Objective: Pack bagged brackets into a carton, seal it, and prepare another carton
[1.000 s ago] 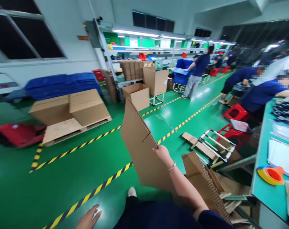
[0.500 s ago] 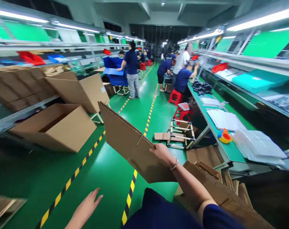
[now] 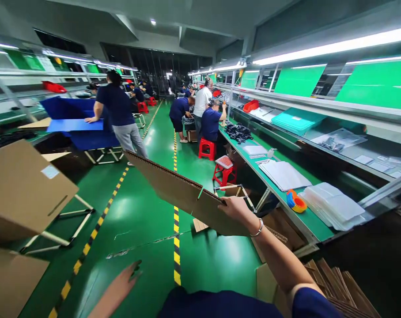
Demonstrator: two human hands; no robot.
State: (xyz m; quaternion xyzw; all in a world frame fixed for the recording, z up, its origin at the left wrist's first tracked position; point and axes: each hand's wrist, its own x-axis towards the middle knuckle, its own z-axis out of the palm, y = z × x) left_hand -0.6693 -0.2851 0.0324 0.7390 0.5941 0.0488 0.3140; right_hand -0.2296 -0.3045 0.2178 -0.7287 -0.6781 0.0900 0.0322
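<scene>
Right hand (image 3: 236,207) gripped the near edge of a flat cardboard sheet (image 3: 180,194), held in the air over the green floor (image 3: 144,221); left hand (image 3: 121,282) hung low, open and empty. Best handling looked like bringing that free hand under the far half so the sheet wouldn't sag. Its long axis ran from the grip away to the left, nearly level, far end slightly higher

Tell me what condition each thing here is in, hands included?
Flattened cardboard box: folded flat, held in the air, tilted.
Right hand: fingers closed on the flat box's edge.
Left hand: open, holding nothing, low above the floor.
Cardboard carton: assembled, on a white stand, tilted.
Tape dispenser: lying on the green bench.
</scene>
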